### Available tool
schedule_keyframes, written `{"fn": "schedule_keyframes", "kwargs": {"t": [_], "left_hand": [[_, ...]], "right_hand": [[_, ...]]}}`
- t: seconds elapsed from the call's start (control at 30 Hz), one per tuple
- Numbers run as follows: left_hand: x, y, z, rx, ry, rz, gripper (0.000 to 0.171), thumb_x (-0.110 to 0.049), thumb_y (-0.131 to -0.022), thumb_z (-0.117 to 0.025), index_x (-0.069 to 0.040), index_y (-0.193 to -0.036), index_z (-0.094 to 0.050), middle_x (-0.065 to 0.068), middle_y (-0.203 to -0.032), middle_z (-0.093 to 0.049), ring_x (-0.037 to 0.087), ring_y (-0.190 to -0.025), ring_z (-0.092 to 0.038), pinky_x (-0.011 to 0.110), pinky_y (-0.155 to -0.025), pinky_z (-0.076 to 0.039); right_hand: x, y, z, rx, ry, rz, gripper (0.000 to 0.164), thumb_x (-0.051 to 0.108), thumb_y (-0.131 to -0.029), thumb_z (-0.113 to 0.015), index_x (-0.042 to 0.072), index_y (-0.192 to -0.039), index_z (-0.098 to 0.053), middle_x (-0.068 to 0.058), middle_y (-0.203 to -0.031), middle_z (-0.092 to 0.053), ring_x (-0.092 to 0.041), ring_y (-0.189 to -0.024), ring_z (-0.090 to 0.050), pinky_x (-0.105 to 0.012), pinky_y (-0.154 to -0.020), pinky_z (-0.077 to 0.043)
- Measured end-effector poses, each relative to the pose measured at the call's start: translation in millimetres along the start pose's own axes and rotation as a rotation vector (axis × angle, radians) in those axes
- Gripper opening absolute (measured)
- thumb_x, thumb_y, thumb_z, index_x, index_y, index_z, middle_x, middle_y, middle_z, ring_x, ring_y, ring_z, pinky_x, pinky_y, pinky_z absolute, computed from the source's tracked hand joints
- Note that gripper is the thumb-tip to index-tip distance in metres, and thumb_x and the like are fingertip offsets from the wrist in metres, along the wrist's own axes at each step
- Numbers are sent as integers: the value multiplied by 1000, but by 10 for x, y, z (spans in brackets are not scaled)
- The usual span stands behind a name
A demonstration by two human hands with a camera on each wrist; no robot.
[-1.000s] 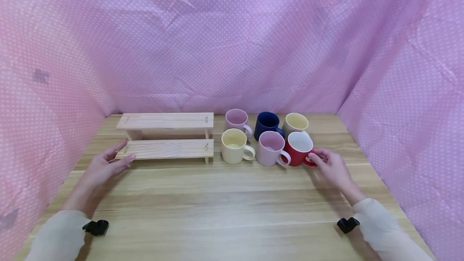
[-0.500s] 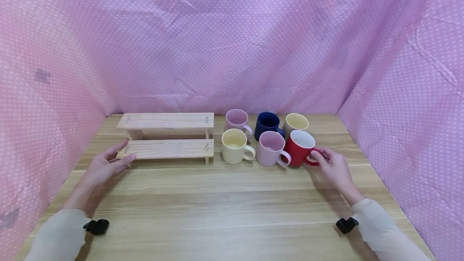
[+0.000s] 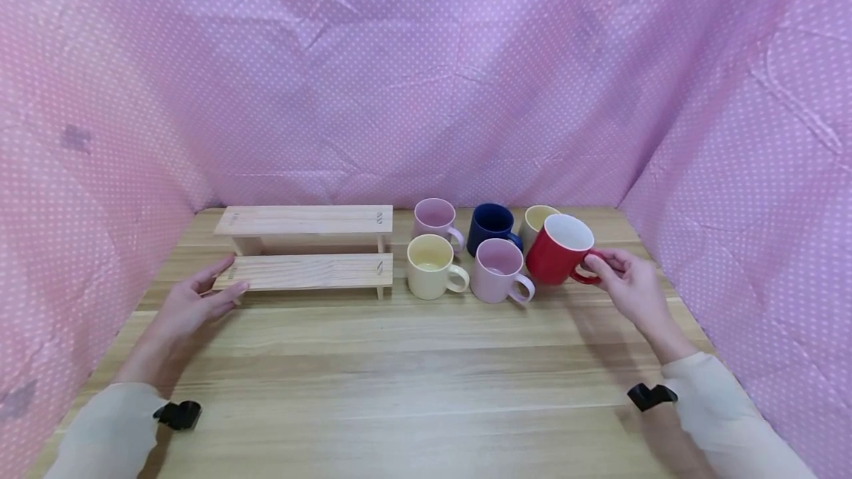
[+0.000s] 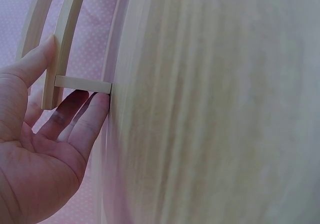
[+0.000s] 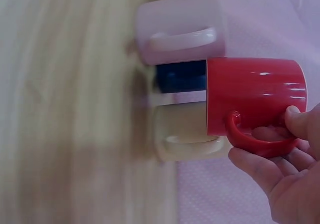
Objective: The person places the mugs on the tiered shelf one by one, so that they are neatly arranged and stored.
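My right hand (image 3: 632,290) grips the handle of a red mug (image 3: 555,250) with a white inside. The mug is lifted off the table, tilted slightly, and partly covers a cream mug (image 3: 538,222) behind it. In the right wrist view, the thumb and fingers close round the red handle (image 5: 260,146). At the far left, my left hand (image 3: 193,300) holds the left end of a two-step wooden rack (image 3: 306,272) at its lower step. In the left wrist view, the thumb lies against the step's board (image 4: 62,48), with fingertips beside its short leg (image 4: 82,83).
Left of the red mug stand a front pink mug (image 3: 495,272) and a front cream mug (image 3: 429,268). Behind them are a back pink mug (image 3: 434,220) and a navy mug (image 3: 491,229). Pink dotted cloth (image 3: 426,94) hangs round the wooden table (image 3: 413,390).
My right hand has raised the red mug from beside the front pink mug and moved it up and to the right. The left hand and the rack have stayed in place.
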State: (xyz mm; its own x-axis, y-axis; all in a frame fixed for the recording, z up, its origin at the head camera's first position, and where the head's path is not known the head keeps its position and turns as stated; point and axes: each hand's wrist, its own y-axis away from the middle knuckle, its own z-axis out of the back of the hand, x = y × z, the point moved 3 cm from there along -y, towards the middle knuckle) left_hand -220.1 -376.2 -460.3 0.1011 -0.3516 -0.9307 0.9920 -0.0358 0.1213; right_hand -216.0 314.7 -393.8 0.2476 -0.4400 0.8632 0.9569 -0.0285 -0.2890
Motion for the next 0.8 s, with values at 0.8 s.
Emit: {"fn": "schedule_keyframes", "kwargs": {"t": [0.8], "left_hand": [[7, -3, 21, 21, -32, 5, 88, -34, -97, -72, -13, -162, -17, 39, -150, -34, 4, -99, -67, 23, -89, -56]], "right_hand": [[794, -362, -344, 111, 18, 97, 29, 10, -100, -66, -14, -118, -66, -28, -105, -72, 3, -84, -69, -19, -76, -60]]}}
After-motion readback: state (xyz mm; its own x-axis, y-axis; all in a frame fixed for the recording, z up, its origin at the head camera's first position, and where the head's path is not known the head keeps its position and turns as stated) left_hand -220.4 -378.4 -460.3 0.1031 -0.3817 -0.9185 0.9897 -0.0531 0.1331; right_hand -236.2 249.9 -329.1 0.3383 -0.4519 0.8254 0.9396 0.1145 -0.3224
